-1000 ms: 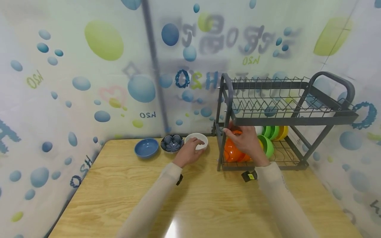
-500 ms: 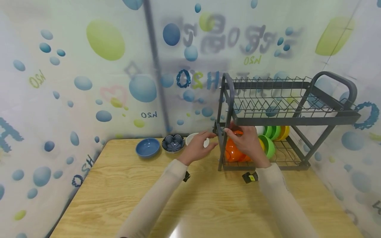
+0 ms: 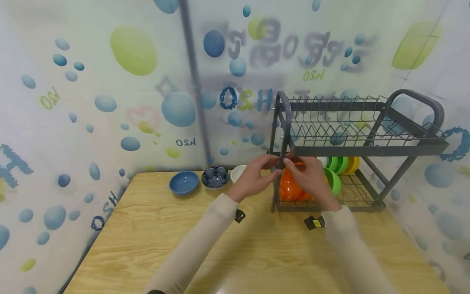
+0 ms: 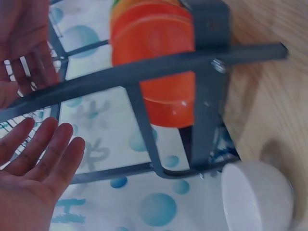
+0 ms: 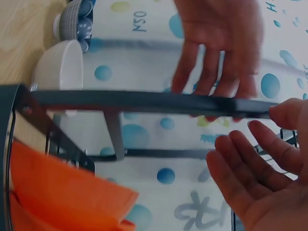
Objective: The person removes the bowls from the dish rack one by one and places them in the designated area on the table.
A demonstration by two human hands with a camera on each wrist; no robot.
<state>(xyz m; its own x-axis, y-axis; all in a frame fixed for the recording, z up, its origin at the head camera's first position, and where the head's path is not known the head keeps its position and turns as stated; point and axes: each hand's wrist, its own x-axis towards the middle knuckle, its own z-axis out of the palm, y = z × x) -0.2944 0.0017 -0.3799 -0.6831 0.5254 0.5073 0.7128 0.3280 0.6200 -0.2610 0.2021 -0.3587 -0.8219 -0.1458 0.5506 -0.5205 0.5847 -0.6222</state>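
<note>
A dark grey two-tier dish rack (image 3: 367, 151) stands at the right; orange bowls (image 3: 289, 187) are on its lower tier. My right hand (image 3: 310, 175) is at the rack's left upright, and in the right wrist view its thumb and index finger pinch the bar (image 5: 159, 102). From the left, my left hand (image 3: 253, 178) reaches to the same upright, its fingers (image 4: 62, 154) extended and loosely spread. In the right wrist view the left fingertips pass behind the bar. My left forearm partly hides a white bowl (image 4: 257, 197).
A blue dish (image 3: 184, 183) and a dark petal-patterned bowl (image 3: 215, 178) stand in a row along the back of the wooden table (image 3: 147, 237). Green bowls (image 3: 334, 181) and a yellow bowl (image 3: 351, 165) share the rack's lower tier. A patterned curtain (image 3: 143, 94) hangs behind.
My left hand has moved right, from over the white bowl to the rack's left upright. The right hand has stayed at the upright. The bowls and rack have not moved.
</note>
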